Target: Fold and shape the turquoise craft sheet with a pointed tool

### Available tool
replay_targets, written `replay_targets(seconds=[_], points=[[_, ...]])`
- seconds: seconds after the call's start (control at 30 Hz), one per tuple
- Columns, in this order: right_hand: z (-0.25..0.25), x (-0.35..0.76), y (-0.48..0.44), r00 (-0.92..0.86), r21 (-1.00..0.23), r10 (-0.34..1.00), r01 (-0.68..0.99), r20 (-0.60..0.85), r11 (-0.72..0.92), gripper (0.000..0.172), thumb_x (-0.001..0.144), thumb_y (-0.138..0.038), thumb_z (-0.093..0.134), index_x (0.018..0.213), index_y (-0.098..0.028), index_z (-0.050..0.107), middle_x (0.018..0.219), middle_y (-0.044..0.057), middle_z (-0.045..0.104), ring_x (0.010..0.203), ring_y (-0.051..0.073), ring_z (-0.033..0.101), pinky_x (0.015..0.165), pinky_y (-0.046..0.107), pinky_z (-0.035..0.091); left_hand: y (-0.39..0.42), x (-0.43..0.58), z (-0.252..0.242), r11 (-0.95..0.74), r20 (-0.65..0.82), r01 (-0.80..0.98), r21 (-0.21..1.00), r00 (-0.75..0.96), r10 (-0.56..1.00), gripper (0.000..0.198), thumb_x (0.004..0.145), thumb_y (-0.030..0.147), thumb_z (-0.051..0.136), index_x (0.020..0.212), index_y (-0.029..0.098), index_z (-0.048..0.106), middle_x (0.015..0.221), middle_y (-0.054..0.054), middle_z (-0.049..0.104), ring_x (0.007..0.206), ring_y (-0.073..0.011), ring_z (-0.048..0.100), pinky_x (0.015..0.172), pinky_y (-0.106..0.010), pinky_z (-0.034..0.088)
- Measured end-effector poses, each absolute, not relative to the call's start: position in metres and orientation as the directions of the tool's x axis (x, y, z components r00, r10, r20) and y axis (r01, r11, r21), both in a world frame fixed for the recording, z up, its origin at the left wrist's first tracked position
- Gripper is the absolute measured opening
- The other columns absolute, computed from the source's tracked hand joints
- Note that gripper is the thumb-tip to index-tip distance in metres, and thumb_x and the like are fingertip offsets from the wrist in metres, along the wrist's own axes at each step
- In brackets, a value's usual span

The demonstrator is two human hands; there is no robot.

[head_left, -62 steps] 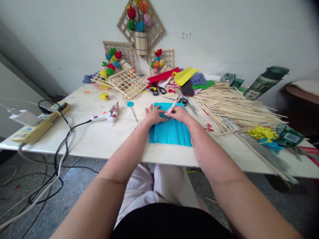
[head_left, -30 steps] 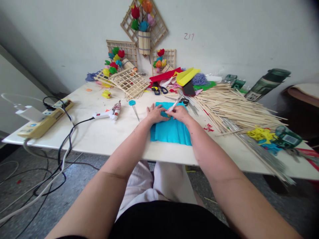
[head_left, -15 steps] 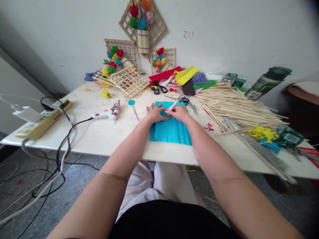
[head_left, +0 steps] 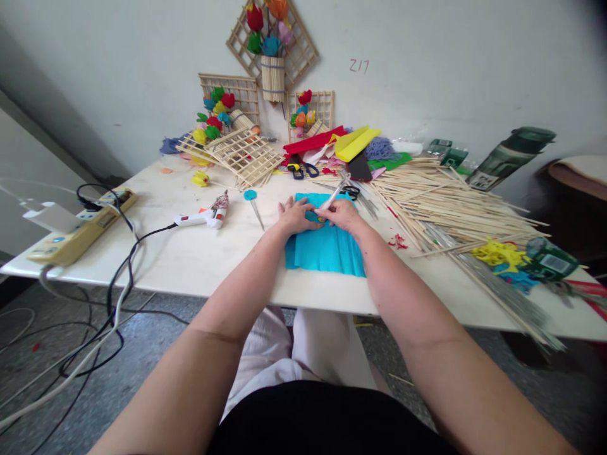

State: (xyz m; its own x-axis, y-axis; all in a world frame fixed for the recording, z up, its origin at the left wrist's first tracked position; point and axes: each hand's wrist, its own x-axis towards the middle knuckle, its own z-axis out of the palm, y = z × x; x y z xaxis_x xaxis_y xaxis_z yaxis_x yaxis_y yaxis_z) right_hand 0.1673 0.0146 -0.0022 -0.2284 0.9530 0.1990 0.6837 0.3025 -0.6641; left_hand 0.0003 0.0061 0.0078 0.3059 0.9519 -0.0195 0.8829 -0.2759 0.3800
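Head view, single entry.

- Item: blue crepe paper sheet [head_left: 327, 251], pleated and several layers deep. It lies flat on the bench [head_left: 199, 259] near the front edge, directly ahead of the person.
- Left hand [head_left: 294, 218]: palm down on the far end of the sheet, fingers spread. The grip is released, pressing and enclosing nothing.
- Right hand [head_left: 343, 217]: just beside the left, also over the sheet's far end. The grip is clenched around a white pen-like tool [head_left: 331, 201], whose lower end meets the paper between the two hands. Whether the tip is touching cannot be told.
- Handling, as judged: very light, soft and limp, easily torn or creased, and likely to shift under a point unless pinned flat. Best taken by an edge or corner, with all layers pinched together.
- Surroundings:
  - glue gun [head_left: 202, 219] to the left;
  - power strip [head_left: 78, 235] at the far left;
  - heap of bamboo sticks [head_left: 441, 199] to the right;
  - black scissors [head_left: 351, 191] just beyond the sheet.
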Motion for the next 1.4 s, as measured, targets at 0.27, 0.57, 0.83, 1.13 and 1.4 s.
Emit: replay_targets(seconds=[0.27, 0.57, 0.83, 1.13, 1.4], points=[[-0.0035, 0.1659, 0.0156, -0.197, -0.662, 0.962, 0.699, 0.189, 0.273, 0.039, 0.077, -0.051, 0.055, 0.094, -0.018, 0.069, 0.066, 0.001, 0.067, 0.046, 0.010, 0.057, 0.049, 0.022, 0.044, 0.0060, 0.0005, 0.0076, -0.272, -0.017, 0.880, 0.389, 0.302, 0.953, 0.062, 0.064, 0.062, 0.060, 0.119, 0.036, 0.052, 0.148, 0.003, 0.028, 0.138, -0.0352, 0.007, 0.106, -0.063, 0.004], [-0.0003, 0.1628, 0.0145, -0.172, -0.563, 0.961, 0.781, 0.219, 0.268, 0.037, 0.078, -0.050, 0.054, 0.093, -0.021, 0.071, 0.066, 0.000, 0.068, 0.052, 0.011, 0.058, 0.055, 0.022, 0.043, 0.0074, 0.0001, 0.0055, -0.278, -0.002, 0.874, 0.398, 0.304, 0.953, 0.062, 0.063, 0.064, 0.059, 0.118, 0.034, 0.053, 0.148, 0.002, 0.030, 0.138, -0.0353, 0.008, 0.106, -0.064, 0.004], [0.0004, 0.1620, 0.0143, -0.159, -0.512, 0.957, 0.817, 0.243, 0.265, 0.036, 0.078, -0.050, 0.054, 0.090, -0.022, 0.072, 0.070, 0.002, 0.069, 0.066, 0.014, 0.061, 0.058, 0.022, 0.042, 0.0072, 0.0004, 0.0068, -0.275, -0.014, 0.876, 0.397, 0.305, 0.952, 0.063, 0.063, 0.063, 0.060, 0.118, 0.033, 0.051, 0.148, 0.001, 0.028, 0.139, -0.0345, 0.007, 0.106, -0.063, 0.004], [-0.0007, 0.1625, 0.0143, -0.163, -0.527, 0.957, 0.806, 0.242, 0.270, 0.037, 0.077, -0.051, 0.055, 0.089, -0.021, 0.072, 0.070, 0.002, 0.069, 0.065, 0.015, 0.061, 0.057, 0.023, 0.042, 0.0082, 0.0001, 0.0058, -0.272, -0.019, 0.873, 0.405, 0.305, 0.952, 0.064, 0.063, 0.063, 0.060, 0.118, 0.033, 0.052, 0.148, 0.002, 0.028, 0.138, -0.0346, 0.008, 0.107, -0.062, 0.002], [0.0009, 0.1637, 0.0129, -0.164, -0.617, 0.971, 0.749, 0.177, 0.239, 0.043, 0.075, -0.056, 0.054, 0.088, -0.018, 0.071, 0.065, 0.001, 0.067, 0.051, 0.012, 0.058, 0.053, 0.023, 0.043, 0.0083, 0.0003, 0.0052, -0.274, -0.013, 0.876, 0.398, 0.304, 0.953, 0.064, 0.062, 0.064, 0.060, 0.118, 0.033, 0.051, 0.148, 0.001, 0.029, 0.138, -0.0355, 0.009, 0.107, -0.062, 0.003]])
